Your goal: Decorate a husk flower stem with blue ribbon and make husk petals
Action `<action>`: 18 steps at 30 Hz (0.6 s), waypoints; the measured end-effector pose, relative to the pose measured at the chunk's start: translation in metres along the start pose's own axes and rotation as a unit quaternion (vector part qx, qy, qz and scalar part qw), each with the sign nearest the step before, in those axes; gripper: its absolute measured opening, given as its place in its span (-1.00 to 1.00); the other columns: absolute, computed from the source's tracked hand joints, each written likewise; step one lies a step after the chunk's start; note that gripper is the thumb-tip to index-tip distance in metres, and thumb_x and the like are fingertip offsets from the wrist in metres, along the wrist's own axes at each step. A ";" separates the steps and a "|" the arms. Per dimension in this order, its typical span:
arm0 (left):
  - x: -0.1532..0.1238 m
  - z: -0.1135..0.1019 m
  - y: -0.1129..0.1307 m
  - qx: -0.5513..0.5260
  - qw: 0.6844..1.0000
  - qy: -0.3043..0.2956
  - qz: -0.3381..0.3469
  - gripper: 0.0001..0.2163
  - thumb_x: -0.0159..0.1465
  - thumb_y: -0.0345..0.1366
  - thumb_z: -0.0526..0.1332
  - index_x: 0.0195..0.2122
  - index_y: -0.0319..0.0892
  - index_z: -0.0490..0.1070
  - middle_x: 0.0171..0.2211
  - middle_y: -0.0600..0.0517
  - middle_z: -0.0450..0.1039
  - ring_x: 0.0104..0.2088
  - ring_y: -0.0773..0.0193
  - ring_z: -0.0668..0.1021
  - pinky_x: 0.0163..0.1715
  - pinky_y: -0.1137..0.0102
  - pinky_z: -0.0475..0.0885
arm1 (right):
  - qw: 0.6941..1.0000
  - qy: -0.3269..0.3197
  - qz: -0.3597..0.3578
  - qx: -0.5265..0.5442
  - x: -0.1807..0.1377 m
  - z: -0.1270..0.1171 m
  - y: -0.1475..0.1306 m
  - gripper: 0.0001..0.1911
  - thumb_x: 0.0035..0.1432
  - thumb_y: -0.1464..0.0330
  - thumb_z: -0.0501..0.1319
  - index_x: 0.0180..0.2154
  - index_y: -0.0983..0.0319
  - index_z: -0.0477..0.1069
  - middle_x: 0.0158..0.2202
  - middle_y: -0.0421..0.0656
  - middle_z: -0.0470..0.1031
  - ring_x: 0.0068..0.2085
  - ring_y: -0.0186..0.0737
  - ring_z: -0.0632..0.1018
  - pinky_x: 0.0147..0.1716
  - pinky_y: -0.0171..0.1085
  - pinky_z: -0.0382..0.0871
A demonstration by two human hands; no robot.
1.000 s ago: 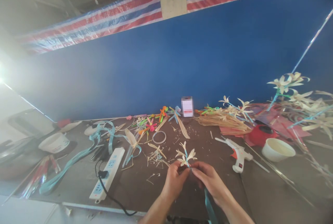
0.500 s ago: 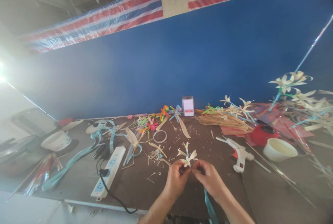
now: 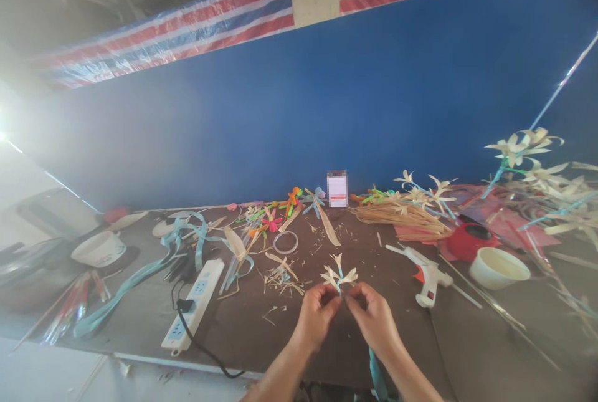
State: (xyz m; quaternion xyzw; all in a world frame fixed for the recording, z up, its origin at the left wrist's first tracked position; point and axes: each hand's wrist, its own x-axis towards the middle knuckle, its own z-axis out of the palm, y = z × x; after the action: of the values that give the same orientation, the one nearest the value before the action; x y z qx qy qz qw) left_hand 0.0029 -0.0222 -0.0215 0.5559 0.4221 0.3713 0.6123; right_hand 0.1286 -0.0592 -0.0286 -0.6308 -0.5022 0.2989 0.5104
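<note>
A small cream-coloured flower spray (image 3: 340, 272) with a blue-wrapped stem stands upright between my hands, over the front of the table. My left hand (image 3: 317, 311) pinches its stem just under the petals, thumb against fingers. My right hand (image 3: 370, 311) is closed at the stem's lower end, its fingertips close to the left ones. From below the right hand hangs a light-blue ribbon (image 3: 376, 372), which runs down past the table edge. The fingers cover the lower stem and the spot where the ribbon meets it.
To the right lie a white glue gun (image 3: 428, 276), a cream bowl (image 3: 499, 267) and finished straw-like flowers (image 3: 518, 149). A white power strip (image 3: 194, 305) with a black cable is at the left, near loose blue ribbon (image 3: 126, 299). A phone (image 3: 337, 189) leans on the blue backdrop.
The flower spray has turned between my fingers, so its petals face another way. Both hands stay in nearly the same place; the view has shifted slightly.
</note>
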 end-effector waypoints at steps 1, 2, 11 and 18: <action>0.000 0.000 0.000 0.003 1.000 -0.001 0.002 -0.81 0.02 -0.24 0.18 -0.40 -0.26 0.39 -0.56 0.07 0.34 -0.58 0.40 0.32 -0.60 0.53 0.19 | 1.000 0.001 -0.007 -0.015 0.000 0.000 0.000 -0.88 -0.04 0.36 0.08 -0.56 0.23 0.28 -0.60 -0.25 0.36 -0.52 -0.30 0.39 -0.50 -0.38 0.22; 0.000 0.000 0.000 0.007 1.000 0.000 0.007 -0.81 0.02 -0.24 0.18 -0.41 -0.26 0.40 -0.55 0.06 0.35 -0.58 0.40 0.32 -0.59 0.53 0.20 | 1.000 0.002 -0.011 -0.028 0.000 0.000 -0.001 -0.88 -0.03 0.36 0.07 -0.55 0.23 0.28 -0.60 -0.24 0.38 -0.51 -0.29 0.40 -0.49 -0.37 0.22; 0.000 0.001 -0.006 0.002 1.000 0.002 0.013 -0.82 0.03 -0.24 0.16 -0.39 -0.24 0.39 -0.54 0.06 0.34 -0.56 0.38 0.33 -0.61 0.53 0.21 | 0.997 0.000 -0.040 -0.073 0.001 -0.002 -0.001 -0.86 0.00 0.36 0.04 -0.51 0.22 0.32 -0.56 -0.20 0.44 -0.51 -0.27 0.44 -0.48 -0.37 0.25; 0.002 0.007 -0.008 -0.025 1.000 -0.006 0.006 -0.86 0.03 -0.29 0.18 -0.42 -0.26 0.37 -0.56 0.09 0.30 -0.57 0.41 0.33 -0.60 0.54 0.23 | 0.995 0.001 -0.049 -0.088 0.002 -0.007 -0.001 -0.86 0.01 0.35 0.05 -0.50 0.21 0.33 -0.54 -0.20 0.45 -0.48 -0.25 0.45 -0.44 -0.35 0.27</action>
State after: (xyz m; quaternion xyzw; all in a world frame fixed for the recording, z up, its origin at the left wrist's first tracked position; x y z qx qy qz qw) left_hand 0.0103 -0.0234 -0.0294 0.5448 0.4055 0.3821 0.6267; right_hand 0.1353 -0.0594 -0.0252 -0.6480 -0.5566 0.2279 0.4673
